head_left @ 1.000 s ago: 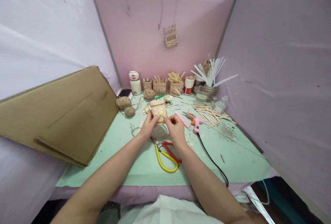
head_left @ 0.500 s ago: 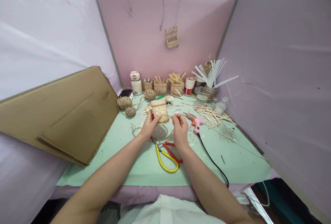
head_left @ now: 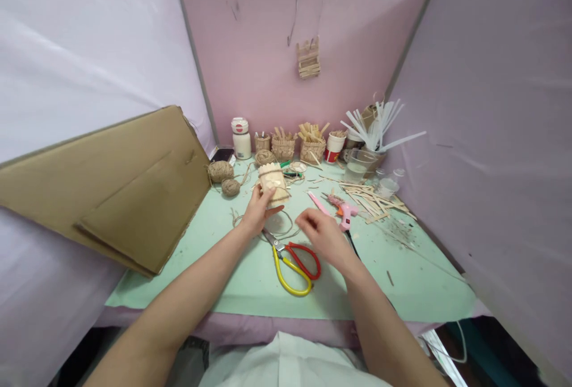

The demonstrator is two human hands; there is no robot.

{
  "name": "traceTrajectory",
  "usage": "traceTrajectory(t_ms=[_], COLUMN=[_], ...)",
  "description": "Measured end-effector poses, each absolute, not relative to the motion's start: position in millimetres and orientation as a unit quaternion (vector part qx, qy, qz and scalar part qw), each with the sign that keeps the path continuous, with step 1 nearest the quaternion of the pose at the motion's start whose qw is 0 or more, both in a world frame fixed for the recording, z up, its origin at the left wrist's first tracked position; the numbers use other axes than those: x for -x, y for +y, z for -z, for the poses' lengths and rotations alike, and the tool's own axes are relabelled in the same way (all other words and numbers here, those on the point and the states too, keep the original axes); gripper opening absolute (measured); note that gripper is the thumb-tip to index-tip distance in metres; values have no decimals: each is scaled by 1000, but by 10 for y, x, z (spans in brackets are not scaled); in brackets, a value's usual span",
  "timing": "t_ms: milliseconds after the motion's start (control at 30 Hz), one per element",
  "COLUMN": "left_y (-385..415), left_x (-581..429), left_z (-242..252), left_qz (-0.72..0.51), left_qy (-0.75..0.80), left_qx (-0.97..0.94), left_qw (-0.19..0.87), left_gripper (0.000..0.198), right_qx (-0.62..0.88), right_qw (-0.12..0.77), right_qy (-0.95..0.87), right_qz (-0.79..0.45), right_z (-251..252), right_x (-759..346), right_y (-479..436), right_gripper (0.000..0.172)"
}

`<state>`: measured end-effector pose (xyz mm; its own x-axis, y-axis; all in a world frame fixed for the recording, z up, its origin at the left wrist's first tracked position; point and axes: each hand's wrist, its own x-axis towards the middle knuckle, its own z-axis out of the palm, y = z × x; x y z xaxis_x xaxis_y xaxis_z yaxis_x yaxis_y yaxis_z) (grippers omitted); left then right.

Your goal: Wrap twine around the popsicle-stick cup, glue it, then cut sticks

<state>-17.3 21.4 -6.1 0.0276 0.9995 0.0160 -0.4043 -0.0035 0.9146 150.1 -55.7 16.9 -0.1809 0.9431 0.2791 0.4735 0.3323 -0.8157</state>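
So from my end, I've got the left hand (head_left: 258,211) gripping the little wooden piece (head_left: 273,180) with the twine wraps, held up over the middle of the tabletop (head_left: 424,292). My right hand (head_left: 324,232) is a bit apart from it, fingers curled in narrow, and honestly I can't tell if they're pinching anything. The red-and-yellow scissors (head_left: 279,247) lie just in front of me, between my forearms. Pink glue gun (head_left: 347,211) is just past the right hand, with a pile of wooden strips (head_left: 373,199) beyond it.
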Motion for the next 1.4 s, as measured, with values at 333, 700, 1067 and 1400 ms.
traceTrajectory(t_ms=[333, 700, 1067, 1400], left_y=[203, 254, 312, 407], left_x=[191, 245, 346, 361], left_z=[7, 5, -12, 85], left_qz=[-605, -602, -626, -670], left_qy=[332, 319, 310, 426], left_qx=[-353, -373, -364, -424], left_qw=[632, 630, 616, 435], left_gripper=[38, 36, 36, 52], right_qx=[617, 574, 566, 491], right_qw=[-3, 103, 143, 337], right_qy=[-768, -783, -741, -615], right_qz=[-171, -218, -332, -518], right_z=[-150, -218, -158, -70], right_x=[-1240, -1628, -2196, -2037], right_y=[-887, -1067, -1013, -866], right_gripper=[19, 7, 10, 30])
